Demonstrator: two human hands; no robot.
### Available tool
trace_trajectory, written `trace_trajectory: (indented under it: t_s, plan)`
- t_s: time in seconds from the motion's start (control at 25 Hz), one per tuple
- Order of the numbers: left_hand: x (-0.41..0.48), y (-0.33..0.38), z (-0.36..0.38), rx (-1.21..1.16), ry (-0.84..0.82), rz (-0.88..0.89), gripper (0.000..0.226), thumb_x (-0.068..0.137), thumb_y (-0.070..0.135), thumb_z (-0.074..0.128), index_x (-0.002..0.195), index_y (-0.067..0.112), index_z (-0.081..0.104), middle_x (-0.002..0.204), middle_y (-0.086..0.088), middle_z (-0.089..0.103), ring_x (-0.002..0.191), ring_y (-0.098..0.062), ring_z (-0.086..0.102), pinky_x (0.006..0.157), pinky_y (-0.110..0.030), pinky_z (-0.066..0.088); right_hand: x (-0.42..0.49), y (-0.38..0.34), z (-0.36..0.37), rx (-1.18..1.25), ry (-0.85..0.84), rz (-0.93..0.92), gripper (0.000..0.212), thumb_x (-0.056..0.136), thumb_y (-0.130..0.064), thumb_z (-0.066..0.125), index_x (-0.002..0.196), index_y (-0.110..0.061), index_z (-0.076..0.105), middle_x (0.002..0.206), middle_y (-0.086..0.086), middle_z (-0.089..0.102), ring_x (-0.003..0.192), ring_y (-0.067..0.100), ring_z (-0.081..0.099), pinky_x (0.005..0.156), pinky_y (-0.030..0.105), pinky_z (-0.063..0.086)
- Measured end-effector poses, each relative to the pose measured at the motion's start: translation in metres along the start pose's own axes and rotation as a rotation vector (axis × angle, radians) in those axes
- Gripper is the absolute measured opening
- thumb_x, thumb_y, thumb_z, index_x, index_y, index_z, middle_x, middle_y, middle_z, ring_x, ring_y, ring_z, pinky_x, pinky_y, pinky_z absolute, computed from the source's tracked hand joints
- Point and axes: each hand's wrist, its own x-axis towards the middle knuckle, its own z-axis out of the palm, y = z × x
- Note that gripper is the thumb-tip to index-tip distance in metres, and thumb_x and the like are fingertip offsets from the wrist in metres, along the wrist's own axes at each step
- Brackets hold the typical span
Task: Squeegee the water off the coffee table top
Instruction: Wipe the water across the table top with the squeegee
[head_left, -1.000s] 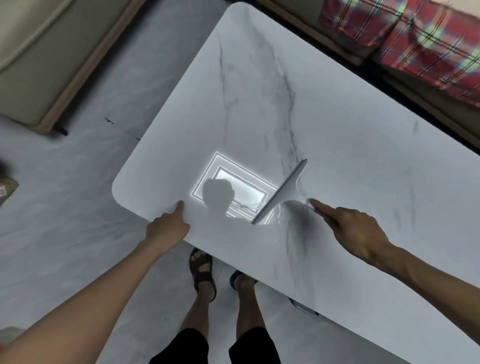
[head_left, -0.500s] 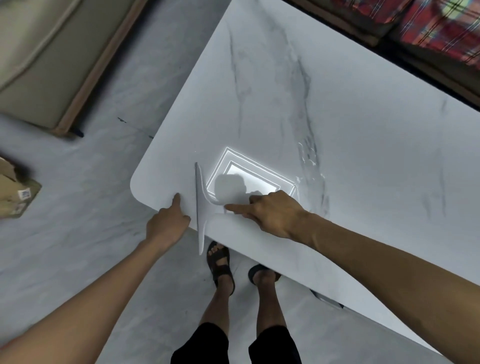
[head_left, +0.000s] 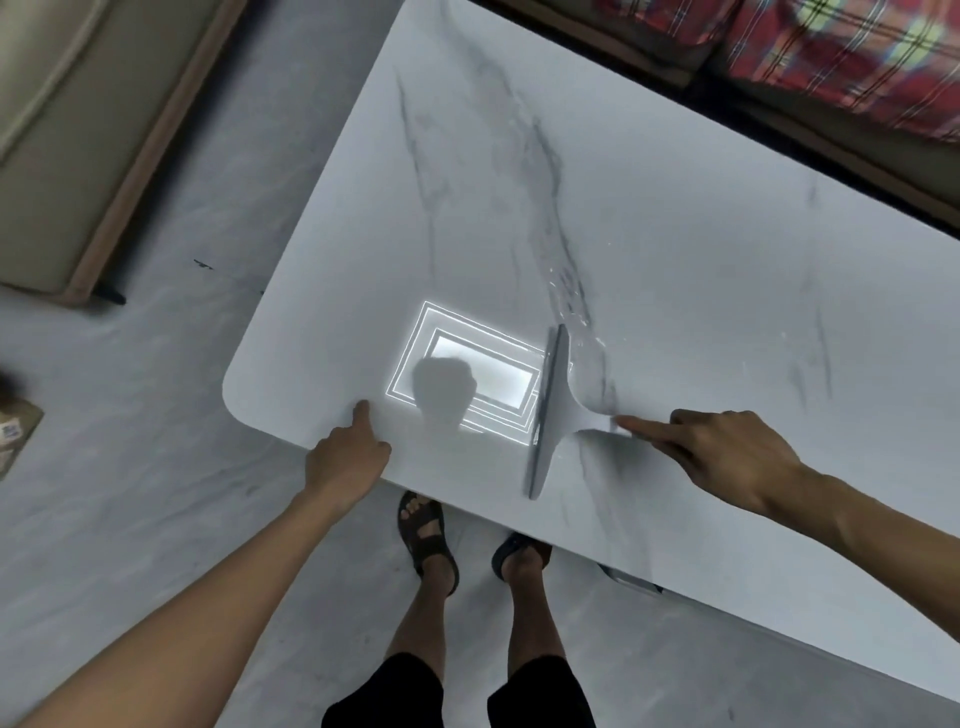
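The right hand (head_left: 727, 457) grips the squeegee (head_left: 556, 415) by its handle, forefinger straight. At nine o'clock from it, the left hand (head_left: 345, 457) pinches the table (head_left: 675, 234) edge, thumb on top.

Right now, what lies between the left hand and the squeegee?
Head view: nothing solid. Between the left hand and the grey T-shaped squeegee, the white marble table top shows only a bright rectangular light reflection crossed by a shadow.

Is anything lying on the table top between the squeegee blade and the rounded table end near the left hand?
Nothing visible does. Between the squeegee and that end the coffee table top shows only a light reflection; the left hand touches the near edge, aside.
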Motion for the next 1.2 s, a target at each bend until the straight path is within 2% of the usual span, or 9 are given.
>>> trace_trajectory:
  t_s: [0.08,0.24,0.32,0.4,0.48,0.6,0.88,1.08,1.2]
  plan:
    - [0.001,-0.010,-0.008,-0.075,0.074,-0.064,0.063,0.089,0.027,0.045,0.148,0.027,0.021,0.086,-0.001,0.054,0.078,-0.025,0.051,0.068,-0.033,0.040,0.020,-0.027,-0.014,-0.026,-0.014,-0.140,0.048,0.099,-0.039,0.025,0.141,-0.062,0.018,0.077,-0.010,0.046,0.059,0.022,0.051,0.051,0.031,0.040]
    - [0.006,-0.048,-0.028,-0.208,0.219,-0.182,0.063,0.088,0.021,0.054,0.146,0.024,0.030,0.121,-0.019,0.060,0.106,-0.039,0.058,0.079,-0.035,0.042,0.113,-0.137,-0.034,-0.077,0.021,-0.495,0.055,0.100,-0.024,0.037,0.143,-0.055,0.024,0.092,-0.003,0.056,0.061,0.020,0.035,0.053,0.027,0.023]
    - [0.008,-0.067,-0.037,-0.279,0.304,-0.153,0.060,0.087,0.013,0.057,0.144,0.019,0.037,0.121,-0.020,0.061,0.109,-0.040,0.059,0.087,-0.039,0.049,0.160,-0.183,-0.043,-0.104,0.055,-0.575,0.055,0.100,-0.023,0.036,0.144,-0.054,0.025,0.097,-0.004,0.057,0.066,0.022,0.044,0.052,0.026,0.015]
    - [0.009,-0.082,-0.043,-0.337,0.378,-0.096,0.055,0.087,0.007,0.059,0.139,0.015,0.046,0.110,-0.020,0.065,0.104,-0.037,0.061,0.089,-0.041,0.052,0.194,-0.205,-0.049,-0.131,0.085,-0.592,0.051,0.102,-0.026,0.032,0.143,-0.055,0.024,0.104,-0.003,0.059,0.083,0.026,0.059,0.056,0.026,0.021]
    - [0.011,-0.089,-0.045,-0.363,0.382,-0.072,0.056,0.084,0.004,0.066,0.137,0.015,0.050,0.095,-0.016,0.068,0.092,-0.029,0.062,0.085,-0.033,0.050,0.210,-0.200,-0.054,-0.107,0.096,-0.546,0.048,0.102,-0.031,0.028,0.142,-0.057,0.025,0.103,-0.004,0.060,0.092,0.027,0.062,0.063,0.028,0.027]
    - [0.014,-0.085,-0.043,-0.330,0.316,-0.056,0.063,0.082,0.007,0.072,0.140,0.019,0.049,0.083,-0.005,0.066,0.082,-0.017,0.054,0.079,-0.025,0.042,0.201,-0.162,-0.055,0.008,0.103,-0.428,0.047,0.099,-0.038,0.020,0.140,-0.060,0.027,0.083,-0.008,0.049,0.087,0.026,0.061,0.064,0.029,0.032]
    - [0.012,-0.019,-0.026,-0.073,0.143,0.098,0.055,0.087,0.014,0.061,0.140,0.022,0.047,0.096,0.000,0.069,0.093,-0.024,0.065,0.078,-0.030,0.049,0.083,-0.029,0.003,0.169,0.111,-0.018,0.048,0.102,-0.036,0.032,0.141,-0.061,0.021,0.079,-0.012,0.050,0.078,0.021,0.060,0.059,0.031,0.042]
    - [0.003,0.042,-0.003,0.050,0.014,0.173,0.049,0.087,0.016,0.054,0.134,0.021,0.041,0.096,-0.007,0.069,0.088,-0.027,0.064,0.082,-0.039,0.054,0.000,0.035,0.042,0.236,0.097,0.223,0.041,0.101,-0.046,0.024,0.138,-0.063,0.024,0.079,-0.012,0.054,0.076,0.020,0.059,0.065,0.034,0.049]
    - [-0.009,0.067,0.016,0.095,-0.046,0.200,0.049,0.092,0.033,0.046,0.138,0.025,0.031,0.096,-0.007,0.068,0.090,-0.029,0.063,0.083,-0.040,0.053,-0.031,0.055,0.051,0.229,0.072,0.301,0.040,0.100,-0.050,0.020,0.138,-0.063,0.025,0.078,-0.012,0.053,0.076,0.019,0.057,0.066,0.035,0.049]
